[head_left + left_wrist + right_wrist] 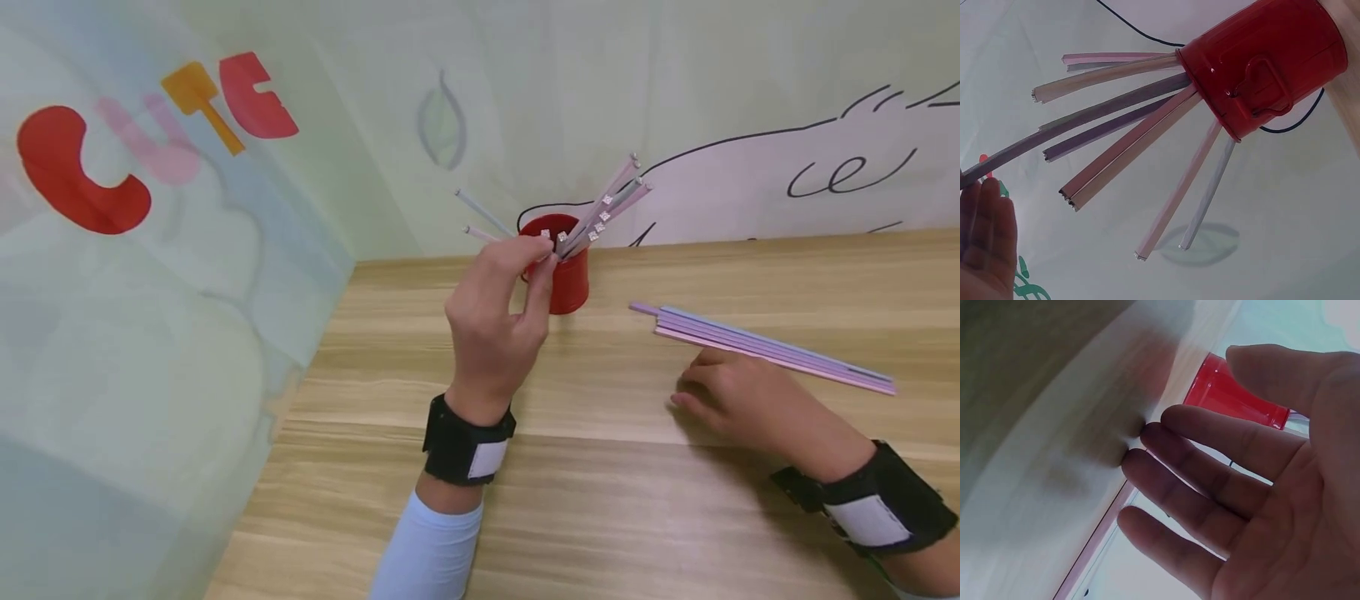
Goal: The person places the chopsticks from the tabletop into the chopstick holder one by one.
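My left hand pinches the top of a greyish-purple pencil between thumb and fingers. Its lower end is inside a small red bucket, hidden by the wall. Around it, several pink, beige, purple and grey pencils with sparkling ends lean outward from the rim. Farther right, my right hand rests with its fingertips on the table, fingers loosely bent and holding nothing. Just beyond it lies a row of purple, blue and pink pencils, side by side.
The wooden table meets a printed backdrop right behind the bucket. Another backdrop panel with coloured letters runs along the left edge. A wire handle is folded against the bucket's side.
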Demonstrator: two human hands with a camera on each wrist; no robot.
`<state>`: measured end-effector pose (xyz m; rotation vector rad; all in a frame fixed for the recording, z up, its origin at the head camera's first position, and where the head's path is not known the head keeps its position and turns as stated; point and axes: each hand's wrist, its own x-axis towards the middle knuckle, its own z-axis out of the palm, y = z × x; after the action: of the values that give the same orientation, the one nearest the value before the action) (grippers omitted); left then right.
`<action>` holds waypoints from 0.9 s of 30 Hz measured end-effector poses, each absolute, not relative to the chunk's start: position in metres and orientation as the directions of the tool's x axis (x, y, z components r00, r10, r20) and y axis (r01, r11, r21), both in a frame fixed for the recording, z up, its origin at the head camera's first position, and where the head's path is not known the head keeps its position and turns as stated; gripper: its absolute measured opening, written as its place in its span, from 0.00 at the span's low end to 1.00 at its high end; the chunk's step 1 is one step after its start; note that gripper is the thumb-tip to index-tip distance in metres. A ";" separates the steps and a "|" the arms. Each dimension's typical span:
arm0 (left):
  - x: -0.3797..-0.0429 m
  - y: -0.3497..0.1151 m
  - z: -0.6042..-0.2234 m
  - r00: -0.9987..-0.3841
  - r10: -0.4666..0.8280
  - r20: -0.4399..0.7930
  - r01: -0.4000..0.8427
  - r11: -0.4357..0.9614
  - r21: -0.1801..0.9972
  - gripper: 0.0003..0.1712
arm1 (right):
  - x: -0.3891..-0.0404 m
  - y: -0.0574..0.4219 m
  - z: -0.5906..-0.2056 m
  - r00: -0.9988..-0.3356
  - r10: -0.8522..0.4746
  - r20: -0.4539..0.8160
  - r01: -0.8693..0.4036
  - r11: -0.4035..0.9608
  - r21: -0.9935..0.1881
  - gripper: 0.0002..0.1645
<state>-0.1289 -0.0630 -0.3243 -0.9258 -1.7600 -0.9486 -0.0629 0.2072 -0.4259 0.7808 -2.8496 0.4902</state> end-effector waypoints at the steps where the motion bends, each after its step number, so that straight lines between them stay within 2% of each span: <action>1: -0.129 -0.063 -0.325 -0.314 0.195 0.929 0.877 0.435 0.205 0.11 | -0.063 0.207 -0.426 -0.856 -0.469 0.217 -0.514 0.812 -0.275 0.11; 6: -0.133 -0.063 -0.330 -0.359 0.253 0.898 0.851 0.484 0.204 0.10 | -0.065 0.208 -0.426 -0.856 -0.473 0.210 -0.516 0.813 -0.270 0.10; 11: -0.137 -0.064 -0.339 -0.443 0.301 0.845 0.809 0.540 0.231 0.10 | -0.067 0.208 -0.426 -0.848 -0.483 0.216 -0.527 0.809 -0.262 0.10; 18: -0.139 -0.058 -0.351 -0.546 0.347 0.762 0.709 0.676 0.200 0.17 | -0.071 0.209 -0.424 -0.857 -0.478 0.192 -0.515 0.805 -0.294 0.09; 23: -0.138 -0.055 -0.353 -0.581 0.354 0.733 0.683 0.702 0.202 0.20 | -0.073 0.208 -0.421 -0.873 -0.454 0.176 -0.487 0.818 -0.306 0.10; 27: -0.137 -0.056 -0.351 -0.573 0.358 0.737 0.694 0.690 0.205 0.18 | -0.072 0.207 -0.421 -0.880 -0.442 0.171 -0.474 0.825 -0.307 0.09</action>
<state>-0.1366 -0.0559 -0.3505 -0.8021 -2.2155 -0.6352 -0.0725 0.2069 -0.4209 0.7329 -2.9126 0.5263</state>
